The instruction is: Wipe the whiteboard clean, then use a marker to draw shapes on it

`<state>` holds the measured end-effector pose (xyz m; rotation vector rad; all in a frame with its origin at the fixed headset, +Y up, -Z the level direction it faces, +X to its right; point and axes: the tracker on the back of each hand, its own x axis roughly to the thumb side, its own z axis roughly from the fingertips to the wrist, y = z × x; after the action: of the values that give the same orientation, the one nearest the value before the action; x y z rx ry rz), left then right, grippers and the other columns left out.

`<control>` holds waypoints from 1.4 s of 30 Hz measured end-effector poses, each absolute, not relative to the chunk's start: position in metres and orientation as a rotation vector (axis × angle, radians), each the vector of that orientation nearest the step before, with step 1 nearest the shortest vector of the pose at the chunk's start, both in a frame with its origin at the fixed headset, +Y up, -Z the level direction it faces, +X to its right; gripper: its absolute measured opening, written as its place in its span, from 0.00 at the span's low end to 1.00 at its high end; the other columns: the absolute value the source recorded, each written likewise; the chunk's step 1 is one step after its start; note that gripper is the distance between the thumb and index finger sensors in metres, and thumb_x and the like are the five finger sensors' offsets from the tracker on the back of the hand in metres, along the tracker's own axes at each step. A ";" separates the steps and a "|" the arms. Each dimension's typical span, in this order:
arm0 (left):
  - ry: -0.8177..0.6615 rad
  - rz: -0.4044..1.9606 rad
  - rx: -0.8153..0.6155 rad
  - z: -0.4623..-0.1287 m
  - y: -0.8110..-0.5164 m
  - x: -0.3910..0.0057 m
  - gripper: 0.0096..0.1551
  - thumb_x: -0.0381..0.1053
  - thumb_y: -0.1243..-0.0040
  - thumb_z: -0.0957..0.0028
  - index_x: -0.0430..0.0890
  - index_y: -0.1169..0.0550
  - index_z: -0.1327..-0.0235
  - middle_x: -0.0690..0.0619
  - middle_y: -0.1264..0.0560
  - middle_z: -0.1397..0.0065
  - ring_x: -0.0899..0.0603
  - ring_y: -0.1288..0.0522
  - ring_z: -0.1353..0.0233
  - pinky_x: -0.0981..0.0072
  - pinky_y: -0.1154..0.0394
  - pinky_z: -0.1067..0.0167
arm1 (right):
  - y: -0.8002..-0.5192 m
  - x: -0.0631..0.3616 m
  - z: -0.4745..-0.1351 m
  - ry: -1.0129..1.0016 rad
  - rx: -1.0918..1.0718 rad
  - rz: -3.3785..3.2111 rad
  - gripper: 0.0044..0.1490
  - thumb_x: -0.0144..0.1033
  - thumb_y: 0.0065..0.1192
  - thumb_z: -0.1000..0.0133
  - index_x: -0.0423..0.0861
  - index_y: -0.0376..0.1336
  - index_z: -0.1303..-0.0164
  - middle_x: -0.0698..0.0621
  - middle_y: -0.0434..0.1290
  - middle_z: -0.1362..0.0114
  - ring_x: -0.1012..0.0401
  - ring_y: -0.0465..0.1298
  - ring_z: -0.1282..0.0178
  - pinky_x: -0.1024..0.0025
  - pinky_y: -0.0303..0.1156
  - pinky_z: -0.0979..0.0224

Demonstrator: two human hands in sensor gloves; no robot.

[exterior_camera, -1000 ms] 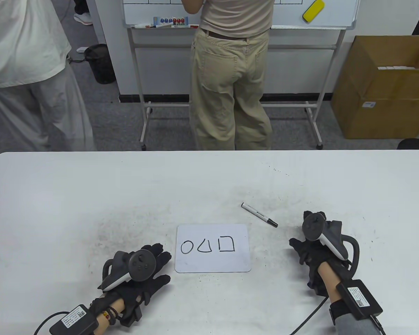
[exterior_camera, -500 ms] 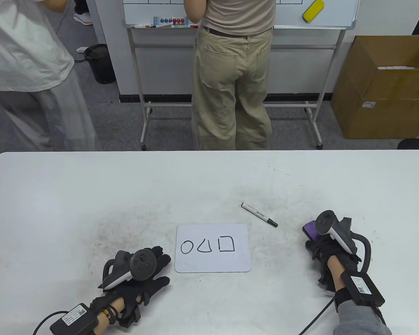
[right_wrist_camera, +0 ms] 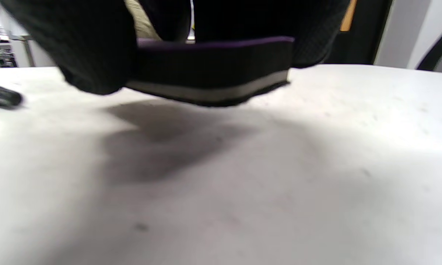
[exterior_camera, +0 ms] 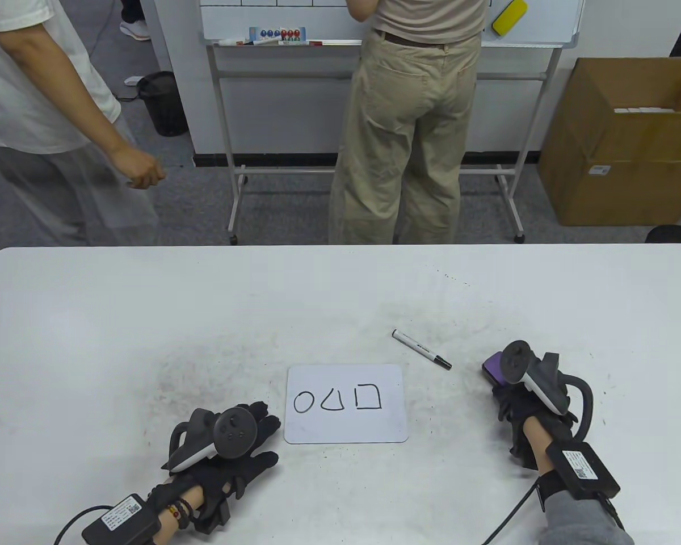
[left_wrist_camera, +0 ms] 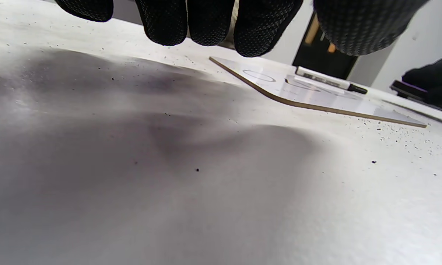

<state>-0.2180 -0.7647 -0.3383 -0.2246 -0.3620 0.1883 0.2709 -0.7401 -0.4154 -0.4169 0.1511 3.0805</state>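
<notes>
A small whiteboard (exterior_camera: 346, 431) (left_wrist_camera: 339, 105) lies flat on the table with a circle, a triangle and a square drawn in black. A capped marker (exterior_camera: 421, 349) (left_wrist_camera: 329, 81) lies just beyond its far right corner. My right hand (exterior_camera: 513, 397) grips a purple-topped eraser (exterior_camera: 494, 368) (right_wrist_camera: 210, 70) to the right of the board, lifted a little above the table. My left hand (exterior_camera: 249, 437) rests flat on the table left of the board, fingers (left_wrist_camera: 210, 22) spread and holding nothing.
The white table (exterior_camera: 147, 318) carries grey smudges and black specks around the board. Beyond its far edge two people stand, one at a large wheeled whiteboard (exterior_camera: 545, 28). A cardboard box (exterior_camera: 618, 147) sits on the floor at the right.
My right hand has picked the purple eraser up off the table and now holds it slightly further left. The left hand stays put. The people behind have shifted.
</notes>
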 end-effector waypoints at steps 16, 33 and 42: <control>-0.390 0.109 -0.234 -0.332 -0.761 -0.203 0.43 0.66 0.45 0.60 0.56 0.34 0.27 0.51 0.42 0.15 0.37 0.40 0.16 0.31 0.40 0.25 | -0.684 0.127 -0.399 -0.025 0.283 3.059 0.50 0.54 0.71 0.58 0.63 0.54 0.24 0.47 0.66 0.22 0.48 0.74 0.28 0.51 0.71 0.29; -0.431 0.074 -0.286 -0.331 -0.772 -0.188 0.44 0.67 0.46 0.60 0.57 0.36 0.26 0.53 0.45 0.14 0.41 0.43 0.14 0.36 0.40 0.24 | -0.717 -0.019 -0.398 0.129 0.804 3.101 0.46 0.51 0.71 0.57 0.64 0.57 0.26 0.45 0.66 0.22 0.48 0.73 0.26 0.48 0.69 0.28; -0.438 0.054 -0.322 -0.333 -0.779 -0.186 0.44 0.67 0.46 0.60 0.60 0.38 0.26 0.57 0.46 0.13 0.42 0.46 0.13 0.33 0.44 0.23 | -0.741 -0.032 -0.404 0.244 0.828 3.126 0.43 0.48 0.73 0.57 0.67 0.58 0.29 0.45 0.65 0.22 0.48 0.72 0.26 0.46 0.68 0.27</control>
<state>-0.1859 -0.7787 -0.3334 -0.3218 -0.4380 0.0544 -0.0324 -0.7410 -0.4041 0.8281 0.2439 3.1262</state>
